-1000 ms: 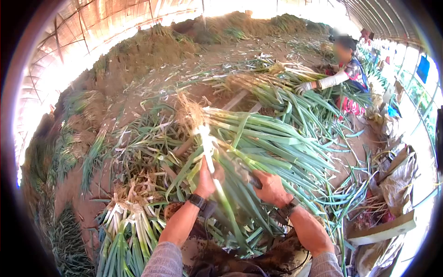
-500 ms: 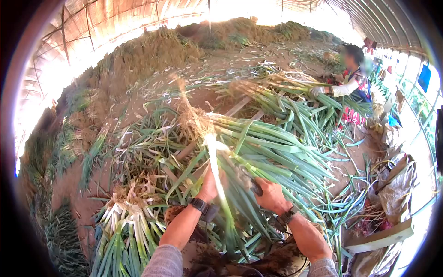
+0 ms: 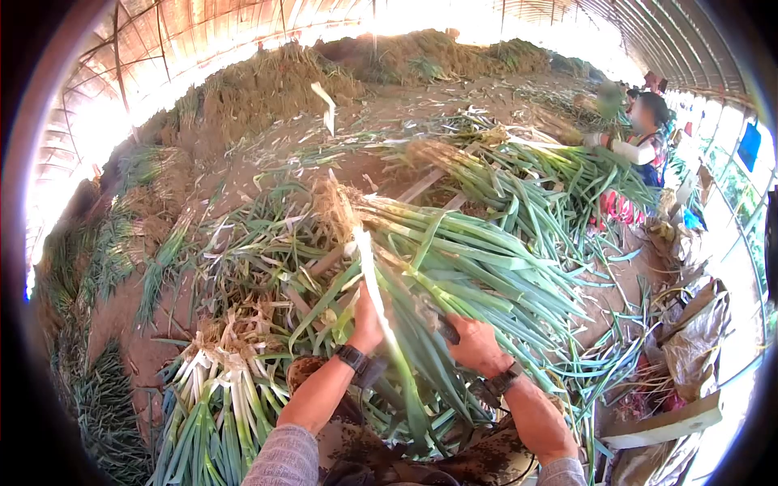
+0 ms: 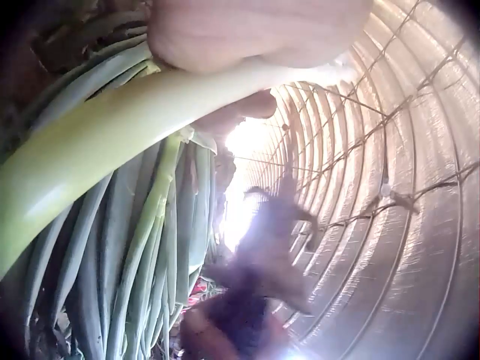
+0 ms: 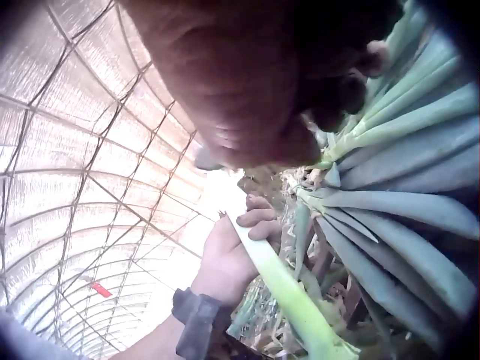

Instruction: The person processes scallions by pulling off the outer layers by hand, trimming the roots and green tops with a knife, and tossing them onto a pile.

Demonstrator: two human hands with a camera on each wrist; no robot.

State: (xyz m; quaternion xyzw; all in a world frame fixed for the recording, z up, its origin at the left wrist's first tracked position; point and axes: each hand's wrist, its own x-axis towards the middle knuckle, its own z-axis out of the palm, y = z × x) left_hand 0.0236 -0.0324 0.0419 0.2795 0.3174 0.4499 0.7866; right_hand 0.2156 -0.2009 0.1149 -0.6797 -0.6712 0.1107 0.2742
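Leek [image 4: 120, 127]: in the left hand [image 3: 369, 322], slanted, root end away from the body, leaves toward the lap. Shaft white and clean-looking; its own roots hard to tell from the root tangle behind.

Left fingers: curled round the white shaft, seen best from the right wrist.

Right hand [image 3: 480, 344]: beside the leek, apart from it. Fingers curled round a dark handle [image 3: 446, 329]; fingertips in shadow, so cannot tell how tightly they press. Working end of the tool blurred; type not determined.

Pale scrap [image 3: 324, 105]: beyond the root ends, apparently airborne.

Step in hand, judged: stripping loose outer skin from this one leek; looks nearly done. Next move calls for a quick turn of the shaft to check for leftover skin, then setting it down with the left hand, tool kept clear.

Just beyond: pile [image 3: 486, 251] of leeks, roots toward the left, likely the supply. Near left: bundle [image 3: 231, 389] with white shafts, probably the finished lot.

Farther out: another person [image 3: 651, 162] at far right, by more leeks; sack [image 3: 693, 348] at right.
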